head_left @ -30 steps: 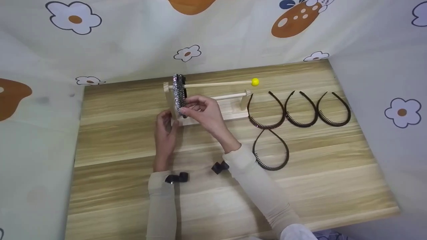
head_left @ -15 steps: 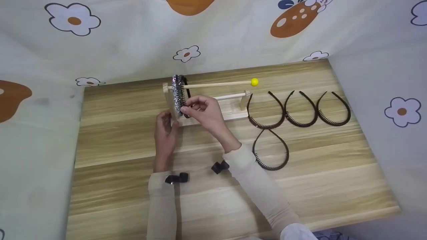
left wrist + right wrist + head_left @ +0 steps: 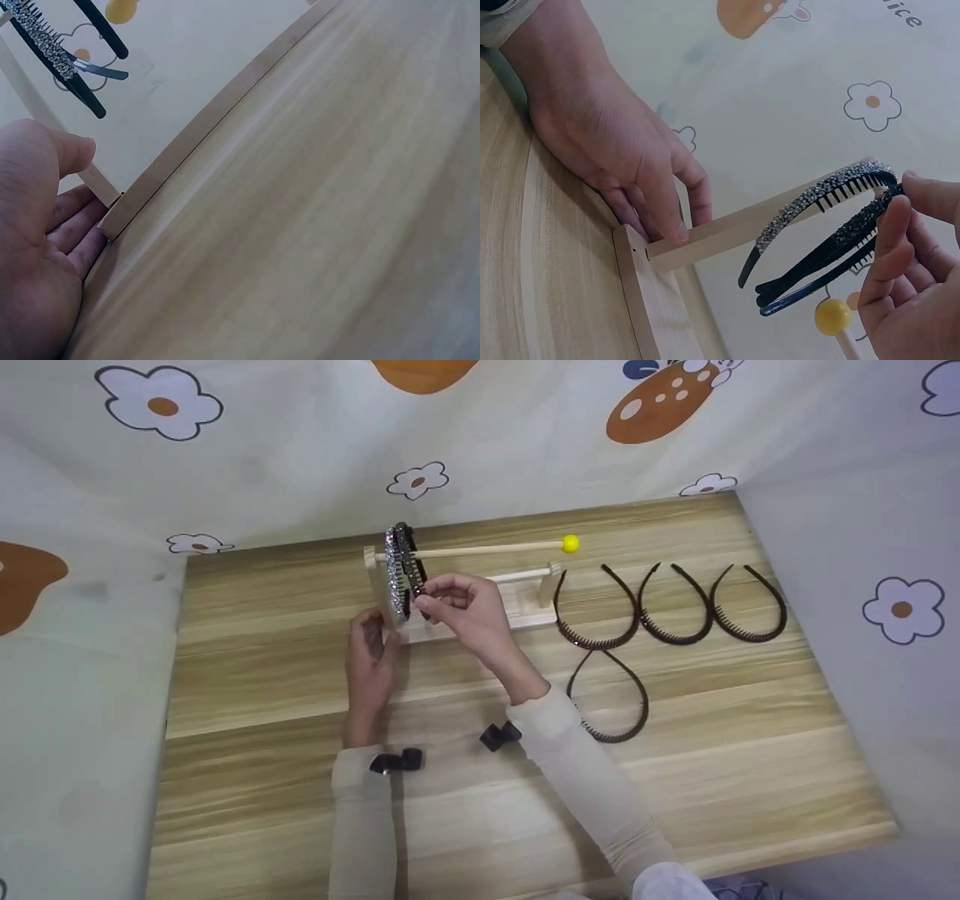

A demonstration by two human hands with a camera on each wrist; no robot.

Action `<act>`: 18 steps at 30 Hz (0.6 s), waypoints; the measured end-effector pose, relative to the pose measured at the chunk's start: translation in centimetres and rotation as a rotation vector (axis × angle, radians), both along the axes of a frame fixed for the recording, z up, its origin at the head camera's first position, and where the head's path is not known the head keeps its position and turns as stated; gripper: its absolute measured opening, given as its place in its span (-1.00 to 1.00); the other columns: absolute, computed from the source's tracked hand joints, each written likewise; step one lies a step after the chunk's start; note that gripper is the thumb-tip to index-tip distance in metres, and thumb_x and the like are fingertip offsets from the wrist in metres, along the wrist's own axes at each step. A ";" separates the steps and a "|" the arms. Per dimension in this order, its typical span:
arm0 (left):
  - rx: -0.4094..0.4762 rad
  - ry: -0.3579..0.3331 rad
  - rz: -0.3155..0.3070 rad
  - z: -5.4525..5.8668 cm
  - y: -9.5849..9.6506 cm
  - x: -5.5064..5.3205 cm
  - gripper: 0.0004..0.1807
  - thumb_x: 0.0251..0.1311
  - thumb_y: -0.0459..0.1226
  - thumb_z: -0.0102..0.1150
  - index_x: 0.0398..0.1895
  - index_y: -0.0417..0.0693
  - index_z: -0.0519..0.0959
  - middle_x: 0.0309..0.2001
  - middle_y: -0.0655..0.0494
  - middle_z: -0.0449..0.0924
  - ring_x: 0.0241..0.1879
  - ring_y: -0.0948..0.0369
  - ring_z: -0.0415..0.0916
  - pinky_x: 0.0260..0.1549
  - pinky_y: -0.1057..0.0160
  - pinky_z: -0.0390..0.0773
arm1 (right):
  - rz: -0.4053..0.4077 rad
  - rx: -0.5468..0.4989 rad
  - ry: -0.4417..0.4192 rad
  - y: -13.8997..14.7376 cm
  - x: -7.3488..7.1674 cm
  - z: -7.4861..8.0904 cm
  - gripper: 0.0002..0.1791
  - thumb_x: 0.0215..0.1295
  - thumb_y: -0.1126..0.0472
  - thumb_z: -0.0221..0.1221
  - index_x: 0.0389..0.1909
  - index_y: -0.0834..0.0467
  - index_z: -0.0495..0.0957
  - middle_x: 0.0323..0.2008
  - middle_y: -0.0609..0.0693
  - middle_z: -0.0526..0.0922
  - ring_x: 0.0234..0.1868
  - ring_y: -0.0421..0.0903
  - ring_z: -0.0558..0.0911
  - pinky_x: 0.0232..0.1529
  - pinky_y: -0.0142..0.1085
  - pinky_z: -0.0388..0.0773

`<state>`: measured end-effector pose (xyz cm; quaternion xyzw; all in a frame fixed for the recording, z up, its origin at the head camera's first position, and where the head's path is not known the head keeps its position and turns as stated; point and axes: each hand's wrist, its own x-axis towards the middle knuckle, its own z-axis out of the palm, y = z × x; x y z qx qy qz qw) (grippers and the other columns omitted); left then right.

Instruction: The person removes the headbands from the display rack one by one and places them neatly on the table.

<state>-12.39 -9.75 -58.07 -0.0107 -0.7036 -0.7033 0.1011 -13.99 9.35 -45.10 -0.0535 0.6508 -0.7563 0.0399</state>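
Observation:
A pale wooden stand (image 3: 531, 620) has an upper rod (image 3: 487, 549) tipped with a yellow ball. Headbands hang at the rod's left end: a silver glittery headband (image 3: 810, 196), a dark glittery headband (image 3: 849, 231) and a smooth blue-black headband (image 3: 795, 298). My right hand (image 3: 480, 615) pinches the dark glittery headband near its crown between thumb and fingers. Low on the stand's left post (image 3: 727, 232), my left hand (image 3: 370, 664) grips the wood, its thumb on one side and its fingers partly hidden behind.
Right of the stand, several dark toothed headbands lie on the wood-grain table (image 3: 255, 675). A row includes a brown headband (image 3: 600, 645), with another headband (image 3: 643, 712) nearer the front. A flower-patterned curtain (image 3: 300, 450) rises behind the table.
The right hand has shifted slightly right, drawing the dark glittery headband away from the silver one. A smooth black headband also swung out to the right. The left hand stays at the post.

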 end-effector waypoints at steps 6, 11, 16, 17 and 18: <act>-0.005 -0.010 -0.001 -0.1 -0.1 0.0 -0.53 0.56 -0.52 0.17 0.44 -0.40 0.35 0.47 -0.35 0.48 0.59 -0.16 0.36 0.73 0.09 0.23 | -0.012 -0.037 -0.005 0.4 0.3 0.1 -0.89 0.41 0.49 0.39 -0.12 0.34 0.71 -0.30 0.00 0.85 -0.40 -0.14 0.75 -0.39 -0.44 0.70; -0.028 -0.029 0.008 0.0 -0.2 0.1 -0.51 0.57 -0.50 0.18 0.46 -0.37 0.35 0.49 -0.34 0.46 0.60 -0.16 0.35 0.73 0.08 0.24 | -0.012 -0.031 0.006 0.8 0.7 0.3 -0.89 0.44 0.48 0.36 -0.11 0.28 0.68 -0.25 0.09 0.87 -0.39 -0.13 0.73 -0.47 -0.45 0.60; -0.029 -0.028 -0.008 0.0 -0.2 0.0 -0.52 0.58 -0.51 0.14 0.46 -0.41 0.32 0.51 -0.38 0.43 0.61 -0.19 0.33 0.73 0.07 0.24 | -0.009 -0.048 0.043 1.3 1.1 0.6 -0.89 0.46 0.50 0.32 -0.08 0.30 0.65 -0.21 0.13 0.87 -0.38 -0.16 0.73 -0.46 -0.43 0.61; -0.026 -0.028 -0.012 0.1 -0.2 -0.1 -0.52 0.58 -0.52 0.14 0.47 -0.41 0.31 0.51 -0.38 0.43 0.61 -0.19 0.32 0.73 0.07 0.23 | -0.011 -0.055 0.048 1.4 1.2 0.7 -0.88 0.47 0.50 0.31 -0.08 0.30 0.65 -0.21 0.11 0.87 -0.37 -0.16 0.73 -0.46 -0.43 0.61; -0.025 -0.028 -0.014 0.1 -0.2 -0.1 -0.52 0.58 -0.52 0.13 0.47 -0.41 0.31 0.51 -0.38 0.43 0.61 -0.19 0.32 0.73 0.08 0.23 | -0.012 -0.064 0.055 1.5 1.3 0.8 -0.88 0.47 0.50 0.30 -0.07 0.30 0.64 -0.21 0.10 0.87 -0.36 -0.16 0.73 -0.46 -0.42 0.61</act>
